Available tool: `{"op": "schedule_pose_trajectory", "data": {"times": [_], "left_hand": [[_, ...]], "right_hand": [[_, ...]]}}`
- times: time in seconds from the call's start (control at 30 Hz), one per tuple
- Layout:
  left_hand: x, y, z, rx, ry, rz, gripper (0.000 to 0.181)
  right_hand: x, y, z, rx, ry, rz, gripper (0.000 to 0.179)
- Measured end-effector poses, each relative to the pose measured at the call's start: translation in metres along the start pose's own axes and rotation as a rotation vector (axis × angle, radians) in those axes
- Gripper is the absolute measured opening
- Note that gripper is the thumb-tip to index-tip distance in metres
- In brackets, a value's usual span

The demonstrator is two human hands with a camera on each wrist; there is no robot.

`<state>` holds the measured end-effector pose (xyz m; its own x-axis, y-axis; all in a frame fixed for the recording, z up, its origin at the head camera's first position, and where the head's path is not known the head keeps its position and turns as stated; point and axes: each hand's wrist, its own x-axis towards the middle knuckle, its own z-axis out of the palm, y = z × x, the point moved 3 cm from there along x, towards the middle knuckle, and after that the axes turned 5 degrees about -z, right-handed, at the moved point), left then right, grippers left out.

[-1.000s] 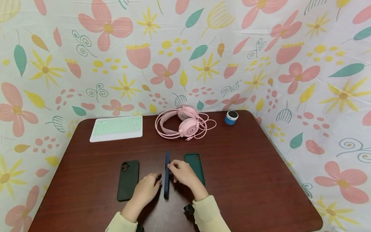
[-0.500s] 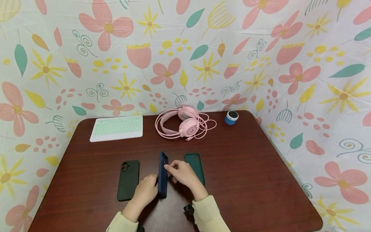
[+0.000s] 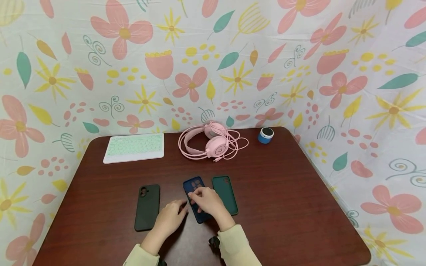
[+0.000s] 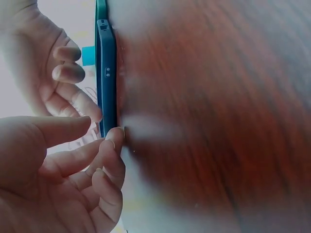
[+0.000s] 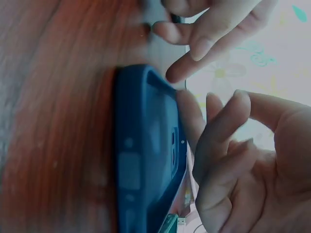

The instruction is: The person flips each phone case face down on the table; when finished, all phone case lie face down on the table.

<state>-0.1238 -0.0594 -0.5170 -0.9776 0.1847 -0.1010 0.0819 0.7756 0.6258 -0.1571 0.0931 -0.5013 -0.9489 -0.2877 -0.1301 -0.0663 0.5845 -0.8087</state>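
A dark blue phone case [image 3: 189, 184] lies on the table with its hollow inner side up and its camera cutouts at the far end. My right hand [image 3: 208, 200] hovers over its right part, fingers loosely bent; in the right wrist view one finger of this hand [image 5: 243, 160] is at the case's rim. Beside the left edge of the case is my left hand [image 3: 171, 216], its fingers relaxed. The left wrist view has this hand's fingertips [image 4: 114, 135] at the case's side, apparently touching it. Neither hand grips the case.
A green phone case [image 3: 226, 194] lies just right of the blue one, partly behind my right hand. Left of my left hand lies a black phone case [image 3: 147, 207]. A white keyboard [image 3: 134, 147], pink headphones [image 3: 217, 145] and a small blue speaker [image 3: 265, 135] line the back.
The blue phone case stood upright on its long edge, then tipped left, and now lies flat. The left hand was against it half a second ago. The green case has shifted slightly.
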Motion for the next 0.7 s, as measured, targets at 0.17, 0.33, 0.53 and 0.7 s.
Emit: {"op": "schedule_pose_trajectory", "data": {"times": [0.17,0.33,0.53,0.7], "left_hand": [[-0.0024,0.0004,-0.0020,-0.008,-0.007,-0.001,0.031],[-0.0035,-0.0004,-0.0027,-0.002,-0.015,0.007,0.032],[-0.0035,-0.0015,-0.0019,-0.004,-0.017,0.007,0.031],[-0.0024,-0.0012,-0.0020,-0.009,-0.023,-0.003,0.032]], "right_hand": [[0.0004,0.0054,0.0014,-0.124,0.051,0.034,0.020],[0.0019,0.0081,0.0049,-0.187,0.048,0.063,0.017],[0.0032,0.0065,0.0070,-0.252,0.054,0.053,0.017],[0.0050,0.0053,0.0089,-0.275,0.033,0.056,0.018]]}}
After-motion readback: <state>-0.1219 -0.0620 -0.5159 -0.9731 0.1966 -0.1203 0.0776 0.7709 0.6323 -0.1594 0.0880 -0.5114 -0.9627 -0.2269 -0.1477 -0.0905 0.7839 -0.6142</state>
